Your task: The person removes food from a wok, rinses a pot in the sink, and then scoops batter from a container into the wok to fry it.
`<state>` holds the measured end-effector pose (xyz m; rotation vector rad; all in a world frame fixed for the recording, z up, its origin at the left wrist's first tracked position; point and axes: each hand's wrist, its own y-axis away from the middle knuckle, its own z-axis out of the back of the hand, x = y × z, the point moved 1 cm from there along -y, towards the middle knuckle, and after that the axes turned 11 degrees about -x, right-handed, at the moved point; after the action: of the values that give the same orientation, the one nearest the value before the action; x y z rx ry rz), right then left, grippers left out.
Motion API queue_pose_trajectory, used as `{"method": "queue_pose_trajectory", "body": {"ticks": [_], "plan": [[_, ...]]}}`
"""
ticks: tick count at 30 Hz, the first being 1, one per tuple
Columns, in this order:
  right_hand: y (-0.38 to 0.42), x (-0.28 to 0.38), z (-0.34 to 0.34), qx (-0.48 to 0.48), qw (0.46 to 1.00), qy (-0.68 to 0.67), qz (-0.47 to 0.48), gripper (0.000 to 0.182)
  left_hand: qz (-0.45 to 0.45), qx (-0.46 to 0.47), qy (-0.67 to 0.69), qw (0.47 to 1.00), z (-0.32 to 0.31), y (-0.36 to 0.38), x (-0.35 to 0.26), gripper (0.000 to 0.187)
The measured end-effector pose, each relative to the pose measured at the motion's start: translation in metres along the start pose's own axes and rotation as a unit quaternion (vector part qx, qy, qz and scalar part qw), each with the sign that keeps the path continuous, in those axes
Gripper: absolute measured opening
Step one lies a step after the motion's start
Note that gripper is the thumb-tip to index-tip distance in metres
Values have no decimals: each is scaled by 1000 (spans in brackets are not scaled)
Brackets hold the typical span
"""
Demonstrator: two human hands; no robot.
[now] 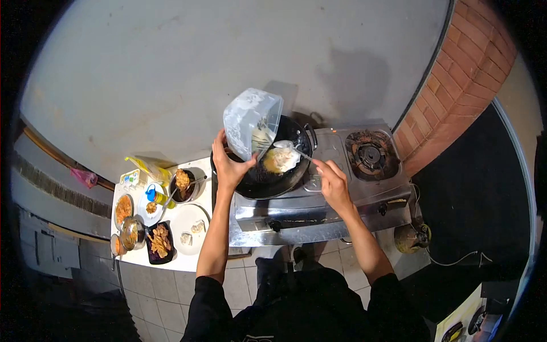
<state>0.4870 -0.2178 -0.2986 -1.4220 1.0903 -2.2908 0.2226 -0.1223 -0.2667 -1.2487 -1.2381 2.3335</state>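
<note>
My left hand (231, 168) grips a clear plastic container (242, 122) by its lower side, tilted over a black wok (262, 187). White residue coats the container, and some pale food lies near its rim. My right hand (331, 178) is closed on the handle of a metal spoon (301, 153), whose bowl is over the wok beside the container's mouth. In the wok lies a pale, whitish and yellow mass of food (281, 161). The wok stands on the left side of a steel gas stove (325, 196).
A bare burner (371, 155) is at the stove's right. On the white table (196, 259) at left stand a plate with two pale pieces (185, 219), a dark tray of fried food (160, 242), a pot (185, 191), bowls and a blue-capped bottle (162, 198). A brick column (456, 91) rises at right.
</note>
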Motion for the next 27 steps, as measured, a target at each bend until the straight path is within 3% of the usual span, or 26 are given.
{"method": "queue_pose_trajectory", "body": {"ticks": [4, 5, 12, 15, 18, 20, 24, 27], "plan": [[-28, 18, -11, -32, 999, -18, 28, 28, 120, -11, 100, 988, 0, 7, -4, 96], [-35, 21, -15, -29, 999, -19, 31, 27, 145, 45, 94, 984, 2, 8, -5, 98], [-47, 45, -31, -11, 999, -33, 7, 19, 319, -35, 215, 923, 8, 37, 2, 93], [-43, 55, -31, -10, 1000, -29, 3, 17, 345, -40, 291, 891, 20, 46, 1, 88], [-42, 78, -32, -30, 997, -25, 71, 15, 349, -54, 350, 868, 41, 55, -4, 82], [-37, 95, -31, -7, 997, -25, 69, 14, 336, -70, 378, 860, 63, 66, -8, 80], [-11, 145, -28, 76, 996, -32, 30, 15, 404, -114, 403, 813, 125, 93, -30, 80], [26, 186, -41, 82, 994, -64, 43, 12, 390, -142, 391, 821, 177, 132, -26, 82]]}}
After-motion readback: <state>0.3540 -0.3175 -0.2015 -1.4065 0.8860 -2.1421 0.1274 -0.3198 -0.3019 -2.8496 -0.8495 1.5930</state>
